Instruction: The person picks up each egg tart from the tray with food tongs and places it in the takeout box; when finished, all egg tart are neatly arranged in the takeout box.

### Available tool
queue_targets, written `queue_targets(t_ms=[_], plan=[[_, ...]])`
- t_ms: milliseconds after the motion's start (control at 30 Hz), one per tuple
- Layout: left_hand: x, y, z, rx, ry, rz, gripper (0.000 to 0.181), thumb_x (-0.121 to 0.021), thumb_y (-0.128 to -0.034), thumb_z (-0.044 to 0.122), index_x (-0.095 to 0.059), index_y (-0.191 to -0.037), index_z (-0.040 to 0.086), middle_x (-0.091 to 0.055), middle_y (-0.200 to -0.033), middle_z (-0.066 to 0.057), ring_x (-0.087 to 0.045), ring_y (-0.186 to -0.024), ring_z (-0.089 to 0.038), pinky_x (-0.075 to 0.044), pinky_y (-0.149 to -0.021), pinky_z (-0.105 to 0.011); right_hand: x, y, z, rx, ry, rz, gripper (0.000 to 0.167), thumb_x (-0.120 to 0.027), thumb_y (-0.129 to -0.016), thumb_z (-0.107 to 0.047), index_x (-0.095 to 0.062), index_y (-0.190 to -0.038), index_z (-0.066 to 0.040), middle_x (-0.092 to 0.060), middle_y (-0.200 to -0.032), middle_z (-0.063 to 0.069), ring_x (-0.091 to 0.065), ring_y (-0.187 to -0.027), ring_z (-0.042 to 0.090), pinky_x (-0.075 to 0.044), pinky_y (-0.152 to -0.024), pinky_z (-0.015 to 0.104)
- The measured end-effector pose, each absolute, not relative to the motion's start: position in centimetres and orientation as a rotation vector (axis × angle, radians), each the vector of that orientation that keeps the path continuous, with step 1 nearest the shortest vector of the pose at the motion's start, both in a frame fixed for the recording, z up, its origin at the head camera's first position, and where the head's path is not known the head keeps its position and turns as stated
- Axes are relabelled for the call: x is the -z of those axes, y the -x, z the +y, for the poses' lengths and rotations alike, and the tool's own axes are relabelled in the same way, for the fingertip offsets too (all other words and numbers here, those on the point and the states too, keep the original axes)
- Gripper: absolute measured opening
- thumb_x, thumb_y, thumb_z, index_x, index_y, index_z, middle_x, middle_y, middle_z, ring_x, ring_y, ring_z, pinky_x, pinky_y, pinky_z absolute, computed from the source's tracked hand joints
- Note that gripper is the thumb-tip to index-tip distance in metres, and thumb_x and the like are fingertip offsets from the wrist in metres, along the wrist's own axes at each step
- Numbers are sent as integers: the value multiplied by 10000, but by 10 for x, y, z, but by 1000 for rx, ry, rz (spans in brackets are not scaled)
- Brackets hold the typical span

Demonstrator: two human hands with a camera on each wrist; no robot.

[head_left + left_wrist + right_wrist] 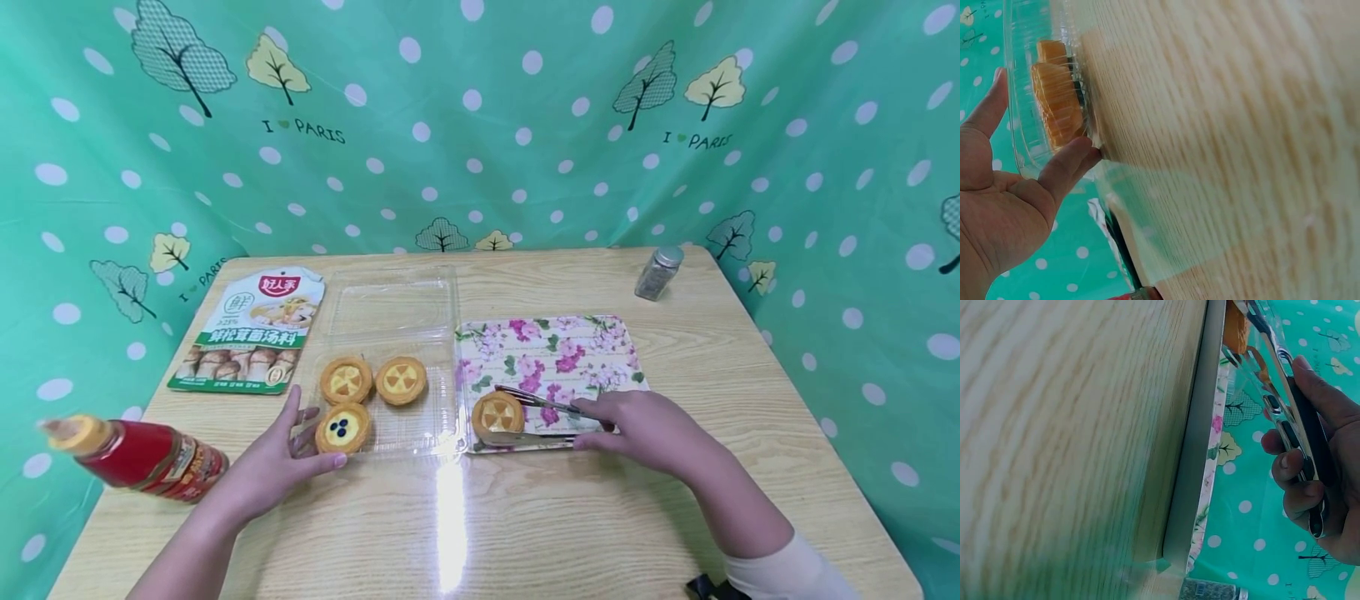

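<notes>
My right hand [652, 429] grips metal food tongs [551, 402], also seen with dark handle grips in the right wrist view. The tong tips lie on either side of an egg tart [498, 414] with a wedge-patterned top, at the left end of a floral board [592, 358]. My left hand [273, 458] has its fingers spread and fairly straight, touching the left corner of a clear plastic box [420, 427] whose lid lies folded back. Inside are a tart with dark berries [342, 428] and two wedge-patterned tarts [401, 381]. The left wrist view shows fingertips against the box's side.
A mushroom seasoning packet [251, 333] lies at the back left. Nearer me, a red sauce bottle [157, 458] with a yellow cap stands left of my forearm. A small spice jar [659, 273] stands at the back right. Polka-dot cloth [517, 108] hangs around the table.
</notes>
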State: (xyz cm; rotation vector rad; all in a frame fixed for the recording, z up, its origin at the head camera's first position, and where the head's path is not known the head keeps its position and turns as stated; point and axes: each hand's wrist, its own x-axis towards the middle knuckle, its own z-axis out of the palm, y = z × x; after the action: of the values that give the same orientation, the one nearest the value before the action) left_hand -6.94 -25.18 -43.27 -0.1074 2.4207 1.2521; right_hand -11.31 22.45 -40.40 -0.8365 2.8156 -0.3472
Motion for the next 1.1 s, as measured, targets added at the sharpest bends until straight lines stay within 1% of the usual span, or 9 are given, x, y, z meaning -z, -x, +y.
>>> queue_targets(t_ms=[167,267,367,467,533,733,900,1033,1100], plan=[[432,69,-252,-1238,111,2421,1330,-784,-787,483,297,-1503,187,-158,-1585,-312,-267,-1411,-493,-353,-1103,-512,406,114,224,329,864,2849,606,-602,-868,-623,-662,-1303,-206,-708,-906,-74,-581,-722,12,-491,-599,246],[432,69,-252,-1236,110,2424,1329,-781,-788,488,298,-1502,187,-153,-1585,-315,-266,-1410,-495,-352,-1104,-512,407,115,224,304,913,2874,581,-600,-883,-604,-665,-1299,-204,-701,-883,-72,-555,-686,2,-485,-581,234],[432,69,-252,-1242,106,2424,1324,-778,-793,486,299,-1502,187,-148,-1584,-319,-264,-1410,-497,-356,-1099,-503,408,115,223,266,963,2895,553,-597,-903,-573,-665,-1299,-193,-699,-874,-65,-563,-676,10,-504,-576,249],[433,69,-252,-1238,103,2426,1322,-777,-795,482,298,-1502,180,-151,-1581,-323,-269,-1407,-500,-362,-1097,-507,409,115,223,229,990,2908,538,-593,-916,-555,-660,-1304,-190,-728,-941,-29,-655,-746,80,-577,-633,312],[433,69,-252,-1238,101,2428,1321,-776,-797,483,296,-1504,174,-153,-1579,-327,-269,-1406,-502,-359,-1099,-509,409,114,223,217,998,2915,533,-595,-919,-545,-657,-1308,-187,-736,-971,-6,-683,-779,119,-597,-659,342],[433,69,-252,-1238,108,2424,1324,-777,-793,489,297,-1504,182,-152,-1582,-321,-265,-1410,-497,-358,-1099,-505,409,115,224,227,1028,2939,532,-578,-928,-549,-658,-1306,-182,-726,-908,-24,-653,-710,82,-583,-622,312],[433,68,-252,-1241,108,2412,1329,-782,-791,478,303,-1500,180,-143,-1583,-322,-262,-1410,-496,-365,-1095,-511,407,117,226,265,1025,2961,505,-574,-942,-527,-669,-1290,-175,-742,-980,7,-701,-798,139,-612,-688,363],[433,68,-252,-1233,106,2413,1332,-781,-789,484,305,-1498,181,-141,-1584,-321,-262,-1411,-495,-369,-1093,-509,402,119,227,308,1027,2982,484,-593,-940,-502,-675,-1282,-170,-741,-962,5,-694,-782,129,-609,-676,359],[433,69,-252,-1231,111,2414,1332,-780,-788,488,305,-1498,184,-141,-1585,-319,-262,-1412,-493,-370,-1092,-500,400,120,226,313,1033,2993,480,-599,-939,-496,-676,-1281,-167,-743,-971,17,-703,-801,149,-614,-692,373]])
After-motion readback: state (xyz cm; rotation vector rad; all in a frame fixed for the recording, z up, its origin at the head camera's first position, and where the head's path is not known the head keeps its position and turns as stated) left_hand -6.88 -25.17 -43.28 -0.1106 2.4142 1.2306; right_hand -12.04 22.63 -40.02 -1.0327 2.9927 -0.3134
